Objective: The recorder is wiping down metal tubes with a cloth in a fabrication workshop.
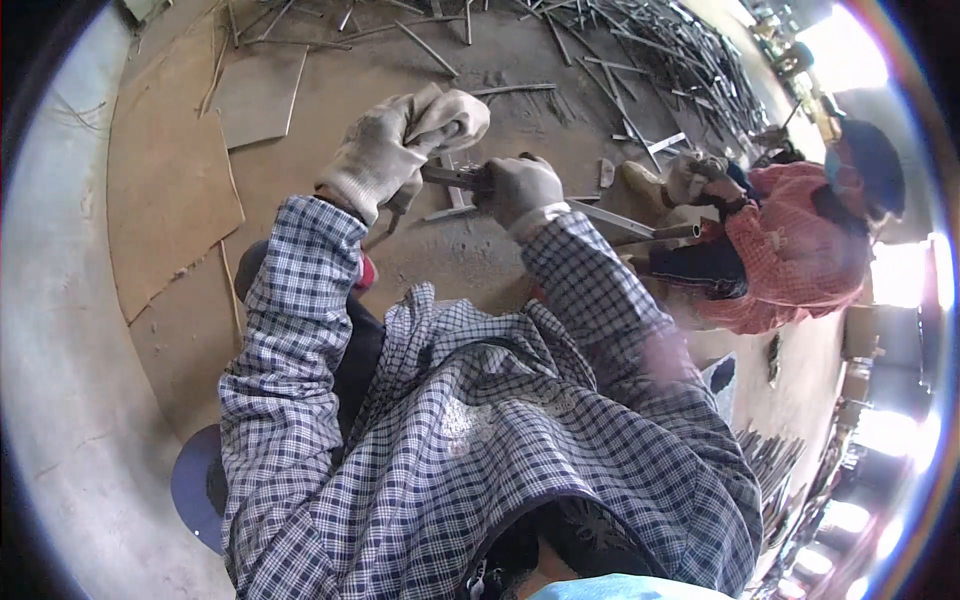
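Both my hands wear pale work gloves. My left hand (405, 145) is raised and closed in a fist. A short brownish piece (399, 205) sticks out below it; I cannot make out what it holds. To its right, my right hand (525, 190) is wrapped round a dark metal bar (450, 178), whose left end reaches near my left hand. Just beyond my right wrist lies a metal tube (620, 220) with an open end; whether it joins that bar is hidden. Thin metal pieces (452, 205) show below and between my hands.
Metal bars (690, 75) lie heaped on the floor at the far right, with loose ones scattered leftward. A co-worker (800, 240) in a red checked shirt sits close on my right. Brown sheets (170, 190) cover the floor at left, beside a pale wall (60, 300).
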